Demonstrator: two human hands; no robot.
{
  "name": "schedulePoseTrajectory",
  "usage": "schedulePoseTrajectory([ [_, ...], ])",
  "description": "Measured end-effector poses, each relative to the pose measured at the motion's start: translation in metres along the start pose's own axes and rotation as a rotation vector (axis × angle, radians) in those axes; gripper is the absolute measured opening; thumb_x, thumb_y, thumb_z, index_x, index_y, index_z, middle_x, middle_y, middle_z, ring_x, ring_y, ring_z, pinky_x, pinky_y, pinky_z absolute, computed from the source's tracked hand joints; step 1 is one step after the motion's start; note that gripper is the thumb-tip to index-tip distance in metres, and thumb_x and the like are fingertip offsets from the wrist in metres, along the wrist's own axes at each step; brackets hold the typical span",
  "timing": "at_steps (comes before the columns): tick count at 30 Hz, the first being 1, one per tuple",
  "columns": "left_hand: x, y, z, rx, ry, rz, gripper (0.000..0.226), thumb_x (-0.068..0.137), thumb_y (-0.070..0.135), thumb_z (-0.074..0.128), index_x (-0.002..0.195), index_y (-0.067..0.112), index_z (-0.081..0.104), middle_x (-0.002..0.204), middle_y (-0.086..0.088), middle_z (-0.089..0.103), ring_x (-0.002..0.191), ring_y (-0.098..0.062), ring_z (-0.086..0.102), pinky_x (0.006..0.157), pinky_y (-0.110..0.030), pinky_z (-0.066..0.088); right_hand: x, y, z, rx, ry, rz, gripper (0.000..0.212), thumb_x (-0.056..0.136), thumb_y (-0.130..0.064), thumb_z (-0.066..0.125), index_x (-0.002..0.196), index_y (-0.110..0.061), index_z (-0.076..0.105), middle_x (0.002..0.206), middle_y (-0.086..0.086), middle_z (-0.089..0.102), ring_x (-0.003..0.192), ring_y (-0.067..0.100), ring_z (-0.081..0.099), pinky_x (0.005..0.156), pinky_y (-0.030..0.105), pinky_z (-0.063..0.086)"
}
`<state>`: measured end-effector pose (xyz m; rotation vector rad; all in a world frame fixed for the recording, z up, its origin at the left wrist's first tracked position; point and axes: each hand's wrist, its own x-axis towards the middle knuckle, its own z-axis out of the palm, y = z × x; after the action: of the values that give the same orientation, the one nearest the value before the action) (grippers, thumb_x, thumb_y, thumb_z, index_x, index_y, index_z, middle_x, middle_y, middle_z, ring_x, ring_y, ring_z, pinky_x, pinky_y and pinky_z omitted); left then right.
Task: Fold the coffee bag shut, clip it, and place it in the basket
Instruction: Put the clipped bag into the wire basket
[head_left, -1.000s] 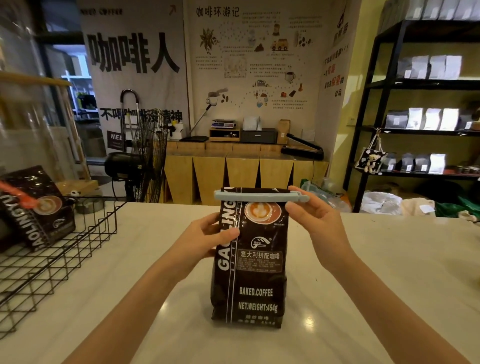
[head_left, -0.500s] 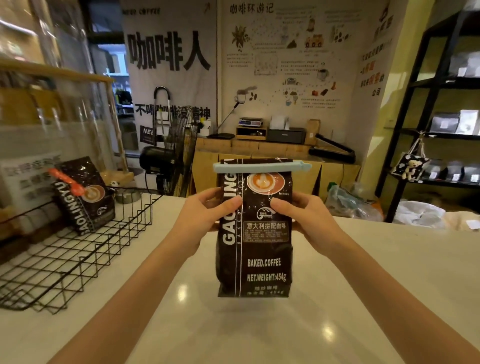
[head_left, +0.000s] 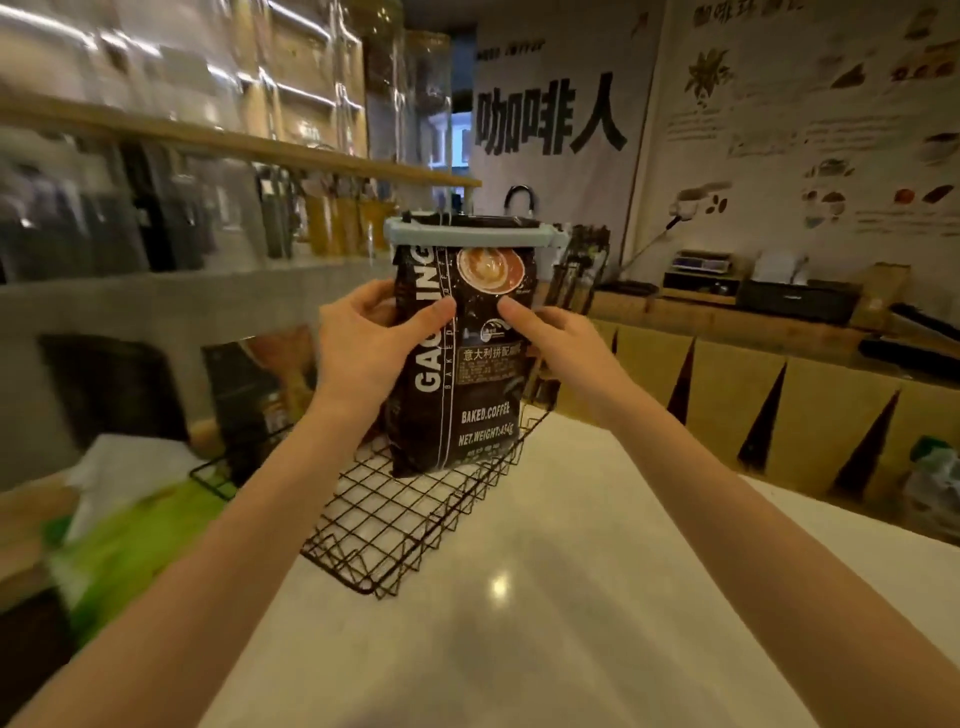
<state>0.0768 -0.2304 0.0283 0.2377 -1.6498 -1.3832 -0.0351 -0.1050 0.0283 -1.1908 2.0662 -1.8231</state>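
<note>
I hold a dark brown coffee bag (head_left: 467, 395) upright in the air over the black wire basket (head_left: 395, 535). A pale blue clip (head_left: 470, 235) runs across its folded top. My left hand (head_left: 363, 343) grips the bag's left side, thumb on the front. My right hand (head_left: 561, 343) grips the right side, thumb pressed on the front below the cup picture. The bag's bottom edge hangs just above the basket's mesh floor. Another dark coffee bag (head_left: 249, 389) shows blurred at the basket's far left end, behind my left arm.
The basket sits on a pale glossy counter (head_left: 545, 597). A blurred green and white packet (head_left: 114, 535) lies left of the basket. A grey ledge with bottles and jars (head_left: 156, 223) rises behind. Wooden counters (head_left: 753, 374) stand to the right.
Both hands have carried the clipped bag left, from above the bare counter to over the basket. My head has turned left, so the basket is now at centre.
</note>
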Motion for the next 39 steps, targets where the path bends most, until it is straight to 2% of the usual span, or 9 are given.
schedulePoseTrajectory([
  [4, 0.011, -0.027, -0.036, 0.129, 0.153, 0.015, 0.040, 0.065, 0.025, 0.076, 0.102, 0.019, 0.063, 0.084, 0.012, 0.066, 0.072, 0.008, 0.063, 0.059, -0.010, 0.050, 0.034, 0.014, 0.057, 0.026, -0.077, 0.085, 0.030, 0.085, -0.048, 0.052, 0.091, -0.019, 0.058, 0.086, -0.005, 0.065, 0.087, 0.016, 0.063, 0.077, 0.034, 0.051],
  [8, 0.016, -0.059, -0.067, 0.159, 0.268, -0.028, 0.041, 0.065, 0.023, 0.077, 0.104, 0.016, 0.064, 0.094, 0.006, 0.069, 0.085, 0.000, 0.065, 0.075, -0.023, 0.054, 0.050, 0.028, 0.104, 0.115, -0.143, 0.119, 0.024, 0.088, -0.040, 0.051, 0.085, -0.017, 0.059, 0.082, -0.006, 0.064, 0.077, 0.008, 0.061, 0.067, 0.026, 0.049],
  [12, 0.016, -0.086, -0.091, 0.173, 0.331, -0.083, 0.040, 0.065, 0.020, 0.078, 0.101, 0.022, 0.062, 0.091, 0.005, 0.068, 0.081, 0.000, 0.064, 0.073, -0.025, 0.054, 0.059, 0.056, 0.143, 0.126, -0.143, 0.149, 0.025, 0.087, -0.041, 0.053, 0.091, -0.018, 0.063, 0.118, 0.006, 0.063, 0.106, 0.021, 0.060, 0.089, 0.039, 0.050],
  [14, 0.016, -0.095, -0.098, 0.182, 0.352, -0.093, 0.041, 0.064, 0.020, 0.078, 0.102, 0.021, 0.061, 0.090, 0.003, 0.068, 0.076, 0.003, 0.064, 0.069, -0.022, 0.056, 0.065, 0.066, 0.156, 0.168, -0.181, 0.155, 0.018, 0.086, -0.040, 0.054, 0.083, -0.024, 0.062, 0.130, 0.006, 0.055, 0.108, 0.020, 0.059, 0.083, 0.035, 0.052],
  [18, 0.018, -0.108, -0.111, 0.214, 0.387, -0.138, 0.047, 0.066, 0.020, 0.076, 0.109, 0.011, 0.058, 0.097, -0.005, 0.069, 0.085, -0.014, 0.067, 0.075, -0.034, 0.056, 0.070, 0.074, 0.174, 0.213, -0.232, 0.187, 0.025, 0.089, -0.034, 0.051, 0.098, -0.013, 0.062, 0.096, 0.001, 0.068, 0.093, 0.018, 0.065, 0.076, 0.029, 0.053],
  [22, 0.017, -0.116, -0.118, 0.244, 0.379, -0.190, 0.044, 0.071, 0.024, 0.073, 0.111, 0.014, 0.055, 0.102, -0.006, 0.067, 0.089, -0.017, 0.065, 0.078, -0.036, 0.054, 0.074, 0.085, 0.185, 0.199, -0.262, 0.218, 0.038, 0.088, -0.035, 0.053, 0.116, -0.010, 0.055, 0.108, 0.005, 0.066, 0.101, 0.019, 0.061, 0.088, 0.036, 0.051],
  [27, 0.018, -0.119, -0.121, 0.264, 0.350, -0.218, 0.046, 0.075, 0.030, 0.068, 0.116, 0.018, 0.051, 0.096, 0.005, 0.061, 0.093, -0.018, 0.062, 0.084, -0.042, 0.053, 0.078, 0.083, 0.188, 0.121, -0.326, 0.218, 0.043, 0.091, -0.038, 0.047, 0.123, -0.010, 0.050, 0.115, 0.005, 0.062, 0.102, 0.018, 0.059, 0.077, 0.027, 0.049],
  [31, 0.017, -0.120, -0.123, 0.295, 0.322, -0.239, 0.048, 0.072, 0.034, 0.070, 0.114, 0.023, 0.051, 0.100, 0.004, 0.062, 0.095, -0.016, 0.062, 0.085, -0.043, 0.053, 0.079, 0.082, 0.188, 0.032, -0.363, 0.230, 0.047, 0.090, -0.041, 0.045, 0.128, -0.013, 0.046, 0.124, 0.007, 0.058, 0.109, 0.021, 0.055, 0.091, 0.034, 0.045],
  [39, 0.003, -0.112, -0.119, 0.451, 0.411, -0.157, 0.080, 0.070, 0.027, 0.074, 0.135, 0.015, 0.028, 0.136, -0.008, 0.044, 0.122, -0.018, 0.044, 0.100, -0.033, 0.039, 0.073, 0.078, 0.183, 0.084, -0.353, 0.226, 0.052, 0.090, -0.034, 0.049, 0.135, -0.013, 0.033, 0.134, 0.007, 0.049, 0.112, 0.018, 0.051, 0.075, 0.021, 0.042],
])
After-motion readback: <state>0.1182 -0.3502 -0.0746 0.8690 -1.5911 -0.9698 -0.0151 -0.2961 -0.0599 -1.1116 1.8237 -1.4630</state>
